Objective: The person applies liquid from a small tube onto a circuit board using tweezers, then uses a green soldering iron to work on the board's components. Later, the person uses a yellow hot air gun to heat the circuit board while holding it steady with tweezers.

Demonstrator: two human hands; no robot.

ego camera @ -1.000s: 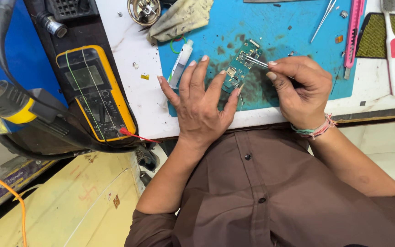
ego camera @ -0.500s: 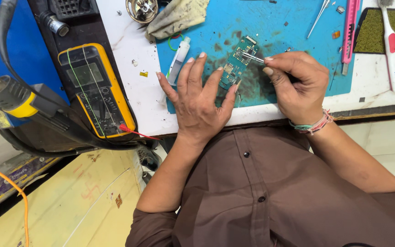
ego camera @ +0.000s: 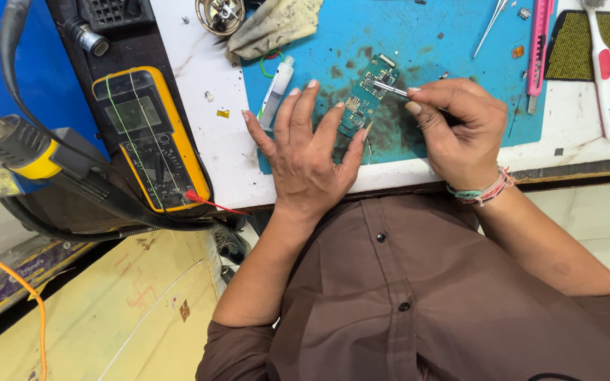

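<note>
White and scuffed, the workbench (ego camera: 213, 152) carries one blue work mat (ego camera: 432, 42), stained dark around its middle, and everything else is placed against that mat. Left of the mat, on a black tray, lies one yellow multimeter (ego camera: 151, 137) with a red probe lead at its lower corner, and further left still one hot-air handpiece (ego camera: 19, 144) with a yellow collar hangs off the bench edge. At the mat's upper left corner sit one crumpled grey rag (ego camera: 273, 27) and one round metal part (ego camera: 219, 14). Right of the mat lie one toothbrush (ego camera: 599, 63) with a white and red handle and, on the mat's right border, one pink utility knife (ego camera: 538, 46); one pair of spare tweezers (ego camera: 490, 27) rests near the mat's top edge. One white tube (ego camera: 277, 92) lies on the mat's left border. Two hands work at the mat's centre. The left hand (ego camera: 308, 152) is spread flat, fingers open, its fingertips pressing the lower edge of the single green circuit board (ego camera: 368, 95), which lies tilted on the dark stain. The right hand (ego camera: 457, 130), with woven bands at its wrist, is closed in a pinch on one thin metal tool (ego camera: 390, 89), whose tip touches the board's upper half
</note>
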